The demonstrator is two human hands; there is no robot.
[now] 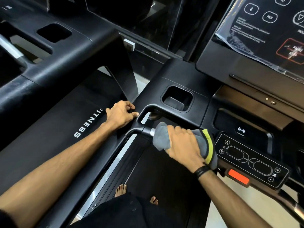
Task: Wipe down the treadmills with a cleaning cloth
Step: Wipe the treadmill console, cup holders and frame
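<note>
I stand on a black treadmill [179, 76], facing its console. My right hand [182, 145] grips a grey cleaning cloth [162, 139] with a yellow-green edge, wrapped around the treadmill's front handlebar [148, 131]; a short silver section of the bar shows just left of the cloth. My left hand [120, 115] rests on the left corner of the console frame, fingers curled over its edge and thumb on top. The bar under the cloth is hidden.
A cup-holder recess [176, 100] lies beyond the bar. A control pad [250, 159] with a red stop button [238, 176] sits right of my right hand. The display [263, 30] is at upper right. A second treadmill [54, 51] stands on the left. My bare feet are on the belt.
</note>
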